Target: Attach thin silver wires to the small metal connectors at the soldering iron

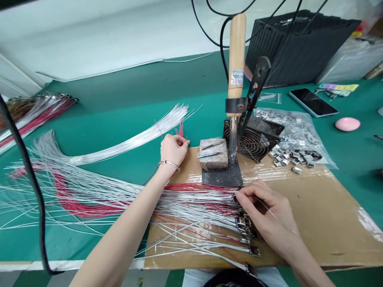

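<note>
**Wire bundle [119,195] across cardboard sheet [311,223], right hand [263,211] at connector end**

Long axis running roughly left to right, under left forearm [131,223]. Small black connectors [249,235] stacked at right end, right hand nearer, fingers pinched closed on topmost connector [237,198]. Left hand [173,150] farther off, beyond bundle, fingers curled, red wire tips [180,130] poking out above; grip unclear.

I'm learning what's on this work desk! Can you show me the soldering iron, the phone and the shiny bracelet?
Soldering iron [237,52]: head view, on its wooden handle.
Smartphone [312,103]: head view, on its dark screen.
Metal bracelet [169,163]: head view, on the band around the wrist.
</note>
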### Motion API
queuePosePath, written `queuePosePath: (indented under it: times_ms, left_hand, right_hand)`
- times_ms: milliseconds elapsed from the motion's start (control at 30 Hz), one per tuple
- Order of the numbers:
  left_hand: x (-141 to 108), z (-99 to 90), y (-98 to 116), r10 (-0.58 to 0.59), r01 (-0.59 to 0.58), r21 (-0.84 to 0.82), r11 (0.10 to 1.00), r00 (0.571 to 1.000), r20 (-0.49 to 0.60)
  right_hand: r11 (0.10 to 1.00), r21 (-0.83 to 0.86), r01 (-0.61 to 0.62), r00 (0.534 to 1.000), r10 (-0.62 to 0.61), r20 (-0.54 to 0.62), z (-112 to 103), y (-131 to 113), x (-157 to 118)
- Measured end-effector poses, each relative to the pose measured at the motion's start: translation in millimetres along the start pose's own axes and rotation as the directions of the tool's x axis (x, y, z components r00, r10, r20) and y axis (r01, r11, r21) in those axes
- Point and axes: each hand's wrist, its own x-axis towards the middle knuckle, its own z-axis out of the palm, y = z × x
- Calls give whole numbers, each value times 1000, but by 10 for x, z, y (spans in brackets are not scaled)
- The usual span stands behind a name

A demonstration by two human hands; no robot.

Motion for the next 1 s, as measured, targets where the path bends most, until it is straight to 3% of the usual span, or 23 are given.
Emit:
queuePosePath:
  times_ms: [133, 300, 367, 500, 700, 1000]
  left_hand:
    - [-98, -54, 65, -46, 44, -187, 981, 999, -5]
    - [-751, -384, 328, -31, 107, -477, 872, 986, 164]
    - [-1026, -469, 415, -57, 204, -598, 775, 965, 256]
    - [-1387, -486, 472, -67, 254, -536, 805, 937, 344]
    - [-1564, -405, 488, -53, 248, -450, 858, 914, 403]
    - [-1594, -378, 526, 138, 36, -435, 900, 923, 361]
  right_hand:
    - [1000, 4, 10, 1000, -10, -8, 2, -8, -18]
    - [999, 32, 16, 999, -15, -36, 17, -43, -7]
    - [999, 39, 20, 999, -18, -45, 18, -57, -1]
    - [999, 45, 14, 998, -12, -55, 14, -81, -9]
    - [998, 55, 10, 996, -5, -84, 45, -122, -26]
    - [995, 100, 10, 996, -2, -86, 61, -133, -45]
